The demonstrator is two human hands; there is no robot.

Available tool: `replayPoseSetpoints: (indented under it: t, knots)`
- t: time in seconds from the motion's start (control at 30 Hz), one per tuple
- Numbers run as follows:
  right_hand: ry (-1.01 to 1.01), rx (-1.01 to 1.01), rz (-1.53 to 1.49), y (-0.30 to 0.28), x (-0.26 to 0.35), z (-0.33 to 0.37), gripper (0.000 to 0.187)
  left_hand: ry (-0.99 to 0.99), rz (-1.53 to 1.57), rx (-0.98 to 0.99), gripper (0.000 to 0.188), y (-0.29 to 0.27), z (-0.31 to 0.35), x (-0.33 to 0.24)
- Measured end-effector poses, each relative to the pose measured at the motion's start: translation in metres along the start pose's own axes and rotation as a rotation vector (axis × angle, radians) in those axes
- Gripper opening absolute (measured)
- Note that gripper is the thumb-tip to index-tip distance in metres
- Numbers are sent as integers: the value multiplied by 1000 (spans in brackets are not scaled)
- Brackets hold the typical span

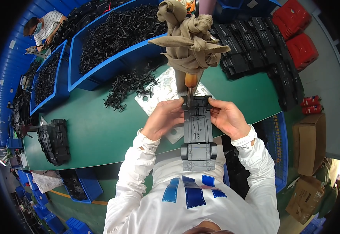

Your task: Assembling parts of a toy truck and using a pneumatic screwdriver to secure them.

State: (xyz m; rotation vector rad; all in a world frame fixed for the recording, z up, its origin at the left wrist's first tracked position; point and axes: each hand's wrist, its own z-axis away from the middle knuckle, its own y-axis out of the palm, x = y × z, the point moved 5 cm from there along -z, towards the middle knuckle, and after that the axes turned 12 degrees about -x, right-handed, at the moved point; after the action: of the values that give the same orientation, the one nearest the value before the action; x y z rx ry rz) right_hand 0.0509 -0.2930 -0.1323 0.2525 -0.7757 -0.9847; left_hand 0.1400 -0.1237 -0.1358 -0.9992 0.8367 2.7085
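My left hand and my right hand grip a long black moulded plastic part, like a toy vehicle chassis, by the two sides of its far end. Both thumbs lie near its far corners; some fingers are hidden beneath. The near end, with rounded wheel-like bulges, reaches toward my shirt. Over the far end stands an upright tool wrapped in knotted beige cloth. Its amber collar and thin metal shaft point down at the part; whether the tip touches cannot be told. A shiny metal plate lies partly under them.
Small black clips lie in a loose pile on the green table. Blue bins of more clips stand at far left. Similar black parts are stacked at far right and at left. Another person works at far left.
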Motion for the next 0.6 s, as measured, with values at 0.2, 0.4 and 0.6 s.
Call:
replayPoseSetpoints:
  t: [0.2,0.4,0.6]
  knots:
    - [-2,6,3,0,-1,0,23,0,3,-41,26,-1,0,1]
    - [-11,2,7,2,0,1,22,0,1,-35,26,-3,-1,2]
    - [-5,1,3,-1,-1,-1,23,5,-4,-49,26,0,2,-1]
